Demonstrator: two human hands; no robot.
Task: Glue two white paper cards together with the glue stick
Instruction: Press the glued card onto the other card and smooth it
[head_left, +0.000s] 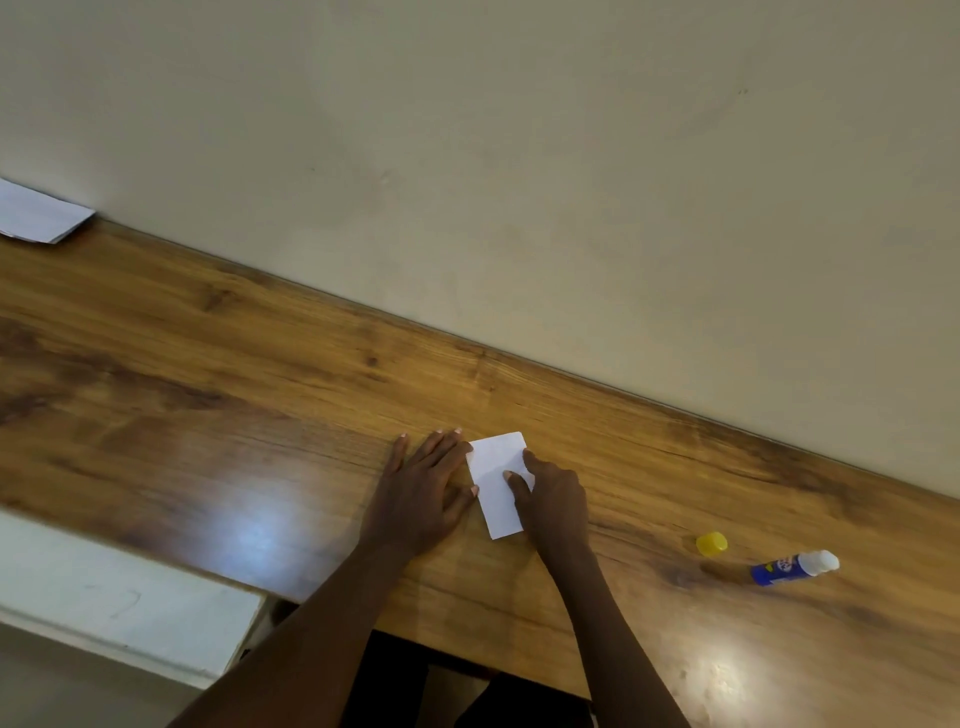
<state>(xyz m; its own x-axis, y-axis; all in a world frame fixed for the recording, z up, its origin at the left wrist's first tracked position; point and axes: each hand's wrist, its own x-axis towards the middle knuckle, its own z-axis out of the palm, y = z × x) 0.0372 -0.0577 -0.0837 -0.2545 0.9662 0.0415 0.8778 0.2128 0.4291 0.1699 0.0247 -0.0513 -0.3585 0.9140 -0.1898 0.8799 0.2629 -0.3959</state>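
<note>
A white paper card (496, 470) lies flat on the wooden table (208, 364), near its middle; I cannot tell whether a second card lies under it. My left hand (426, 488) rests flat on the table with its fingertips and thumb against the card's left edge. My right hand (550, 493) presses on the card's right side with a finger and thumb on top. The blue glue stick (792, 567) lies on its side to the right, uncapped, its white tip bare. Its yellow cap (711, 543) sits a little to its left.
A stack of white paper (39, 215) lies at the far left by the wall. The beige wall (519, 156) runs along the table's back edge. A white ledge (130, 597) sits below the table's front edge at the left.
</note>
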